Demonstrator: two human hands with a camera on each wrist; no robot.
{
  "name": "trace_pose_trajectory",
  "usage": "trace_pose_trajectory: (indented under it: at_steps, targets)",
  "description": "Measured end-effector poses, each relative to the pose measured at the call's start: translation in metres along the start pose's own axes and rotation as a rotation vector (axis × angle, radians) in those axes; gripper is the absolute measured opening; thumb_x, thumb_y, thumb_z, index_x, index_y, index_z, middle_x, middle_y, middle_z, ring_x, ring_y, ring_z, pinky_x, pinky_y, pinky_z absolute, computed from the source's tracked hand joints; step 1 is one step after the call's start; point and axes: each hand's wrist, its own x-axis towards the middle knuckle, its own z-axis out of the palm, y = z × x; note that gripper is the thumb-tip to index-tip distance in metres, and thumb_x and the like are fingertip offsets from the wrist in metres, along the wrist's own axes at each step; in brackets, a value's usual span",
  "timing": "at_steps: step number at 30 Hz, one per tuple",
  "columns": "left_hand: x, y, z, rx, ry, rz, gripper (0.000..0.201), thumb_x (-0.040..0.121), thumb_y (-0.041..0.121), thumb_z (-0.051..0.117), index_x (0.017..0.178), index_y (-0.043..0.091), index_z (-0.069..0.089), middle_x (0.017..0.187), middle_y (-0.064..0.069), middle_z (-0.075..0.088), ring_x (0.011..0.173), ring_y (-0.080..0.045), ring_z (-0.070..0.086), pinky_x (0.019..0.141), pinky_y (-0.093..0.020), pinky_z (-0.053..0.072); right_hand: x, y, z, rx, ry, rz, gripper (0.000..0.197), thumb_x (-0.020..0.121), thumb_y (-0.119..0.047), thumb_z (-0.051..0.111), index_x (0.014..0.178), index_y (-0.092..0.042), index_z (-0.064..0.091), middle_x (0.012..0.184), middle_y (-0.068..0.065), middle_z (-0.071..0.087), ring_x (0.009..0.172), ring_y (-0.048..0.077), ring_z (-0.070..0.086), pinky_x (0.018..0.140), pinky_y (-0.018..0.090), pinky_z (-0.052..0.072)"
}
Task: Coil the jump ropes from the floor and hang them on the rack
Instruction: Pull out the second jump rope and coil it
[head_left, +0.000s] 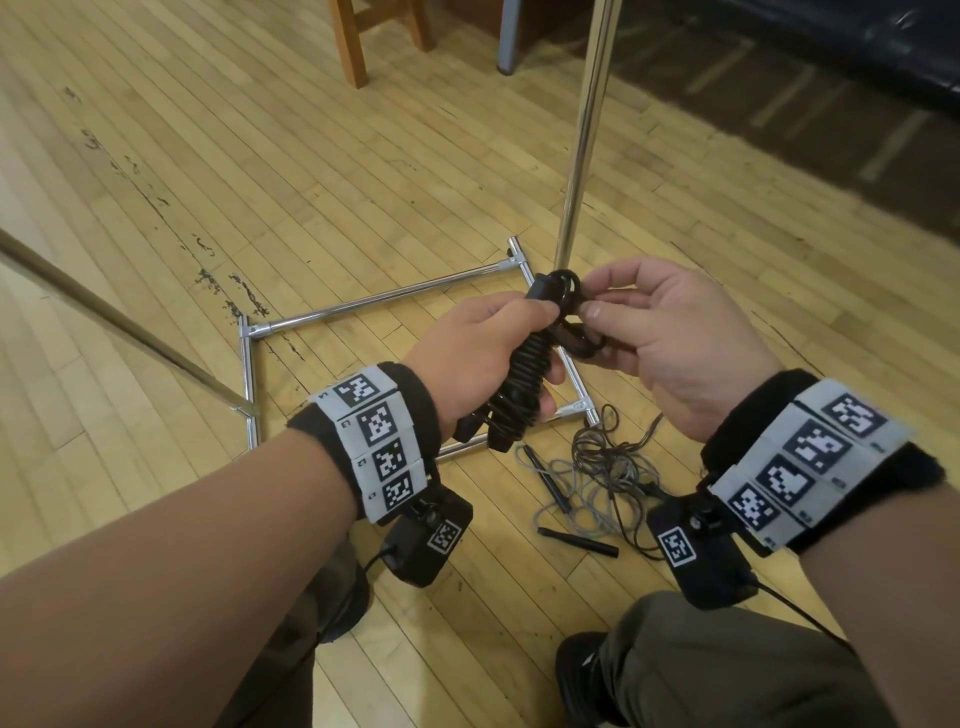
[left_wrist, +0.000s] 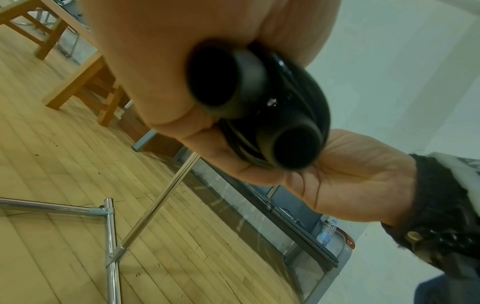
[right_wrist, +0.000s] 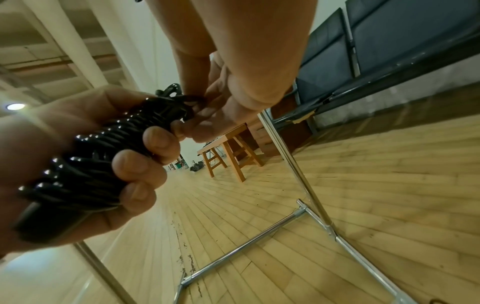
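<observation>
My left hand (head_left: 467, 343) grips a black jump rope (head_left: 519, 379) whose cord is wound tightly round its two handles. The right wrist view shows the fingers (right_wrist: 137, 164) curled over the coils (right_wrist: 98, 156). Both handle butts (left_wrist: 215, 80) poke out of the fist in the left wrist view. My right hand (head_left: 654, 322) pinches a loose loop of the cord (head_left: 566, 283) at the top of the bundle. Several more ropes (head_left: 602, 478), grey and brown, lie tangled on the floor below my hands. The chrome rack (head_left: 582, 130) stands just behind them.
The rack's base bars (head_left: 363, 304) lie on the wooden floor, and a second slanted pole (head_left: 104, 312) crosses at the left. A wooden stool (head_left: 353, 41) stands further back, with dark benches (head_left: 831, 57) at the far right. My knees (head_left: 701, 665) fill the bottom.
</observation>
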Motion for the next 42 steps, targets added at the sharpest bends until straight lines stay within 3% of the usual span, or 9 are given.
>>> trace_pose_trajectory:
  at_steps: [4, 8, 16, 19, 25, 29, 32, 37, 42]
  targets:
    - [0.001, 0.003, 0.003, -0.042, 0.025, -0.009, 0.028, 0.107, 0.031, 0.055, 0.109, 0.004, 0.063, 0.078, -0.017, 0.07, 0.06, -0.033, 0.067, 0.054, -0.035, 0.058, -0.001, 0.0, -0.006, 0.1, -0.03, 0.034, 0.025, 0.095, 0.01, 0.059, 0.112, -0.004, 0.07, 0.104, 0.015, 0.076, 0.087, 0.021, 0.076, 0.074, 0.03, 0.061]
    - [0.001, 0.005, 0.009, -0.071, 0.048, -0.006, 0.028, 0.108, 0.03, 0.053, 0.104, 0.004, 0.062, 0.076, -0.018, 0.069, 0.057, -0.033, 0.066, 0.053, -0.037, 0.058, -0.001, -0.001, -0.008, 0.118, -0.011, 0.02, 0.028, 0.095, 0.012, 0.057, 0.118, 0.001, 0.07, 0.112, 0.021, 0.074, 0.088, 0.022, 0.076, 0.079, 0.03, 0.062]
    - [0.003, 0.003, 0.013, -0.083, 0.022, -0.023, 0.057, 0.096, 0.041, 0.058, 0.126, -0.009, 0.058, 0.076, -0.018, 0.07, 0.056, -0.033, 0.067, 0.053, -0.036, 0.057, -0.002, -0.003, -0.011, 0.155, -0.02, -0.016, 0.023, 0.094, 0.01, 0.06, 0.103, -0.006, 0.073, 0.098, 0.014, 0.079, 0.084, 0.02, 0.076, 0.075, 0.029, 0.062]
    - [0.005, 0.001, 0.015, -0.066, -0.004, -0.037, 0.056, 0.094, 0.042, 0.058, 0.123, -0.005, 0.061, 0.076, -0.017, 0.071, 0.056, -0.032, 0.067, 0.053, -0.036, 0.057, -0.004, -0.003, -0.011, 0.106, -0.001, -0.029, 0.023, 0.095, 0.009, 0.06, 0.106, -0.006, 0.073, 0.106, 0.018, 0.077, 0.084, 0.021, 0.074, 0.072, 0.027, 0.06]
    - [0.007, -0.001, 0.015, -0.031, -0.023, -0.041, 0.041, 0.101, 0.041, 0.055, 0.113, 0.004, 0.066, 0.078, -0.016, 0.072, 0.059, -0.032, 0.069, 0.055, -0.035, 0.058, -0.005, 0.0, -0.008, -0.073, 0.106, -0.118, 0.017, 0.092, 0.005, 0.068, 0.095, -0.011, 0.069, 0.089, 0.01, 0.071, 0.077, 0.018, 0.072, 0.076, 0.036, 0.06]
    - [0.007, -0.003, 0.013, -0.013, -0.015, -0.028, 0.039, 0.103, 0.044, 0.054, 0.112, 0.008, 0.065, 0.08, -0.017, 0.074, 0.063, -0.032, 0.071, 0.057, -0.037, 0.06, -0.005, -0.002, -0.01, -0.148, 0.099, -0.116, 0.014, 0.092, 0.001, 0.069, 0.094, -0.012, 0.074, 0.093, 0.011, 0.076, 0.082, 0.024, 0.074, 0.075, 0.035, 0.063]
    - [0.007, -0.003, 0.013, -0.031, -0.004, -0.027, 0.04, 0.102, 0.045, 0.054, 0.111, 0.008, 0.063, 0.078, -0.017, 0.073, 0.062, -0.033, 0.07, 0.058, -0.038, 0.06, -0.009, -0.003, -0.011, -0.24, 0.042, -0.117, 0.023, 0.089, -0.001, 0.071, 0.105, -0.016, 0.078, 0.099, 0.005, 0.079, 0.097, 0.025, 0.074, 0.087, 0.044, 0.062]
    - [0.008, -0.002, 0.016, -0.044, 0.006, -0.016, 0.042, 0.106, 0.043, 0.049, 0.11, 0.003, 0.063, 0.076, -0.018, 0.072, 0.058, -0.033, 0.069, 0.054, -0.038, 0.06, -0.01, -0.006, -0.007, -0.312, 0.066, -0.167, 0.04, 0.082, 0.003, 0.076, 0.111, -0.021, 0.064, 0.1, 0.0, 0.078, 0.092, 0.015, 0.075, 0.093, 0.046, 0.059]
    - [0.008, 0.0, 0.016, -0.032, 0.004, -0.035, 0.042, 0.112, 0.039, 0.043, 0.114, 0.001, 0.061, 0.075, -0.019, 0.071, 0.056, -0.033, 0.068, 0.052, -0.036, 0.059, -0.009, -0.004, 0.0, -0.525, 0.114, -0.309, 0.047, 0.083, -0.003, 0.074, 0.116, -0.031, 0.054, 0.097, -0.005, 0.068, 0.082, 0.003, 0.072, 0.075, 0.023, 0.058]
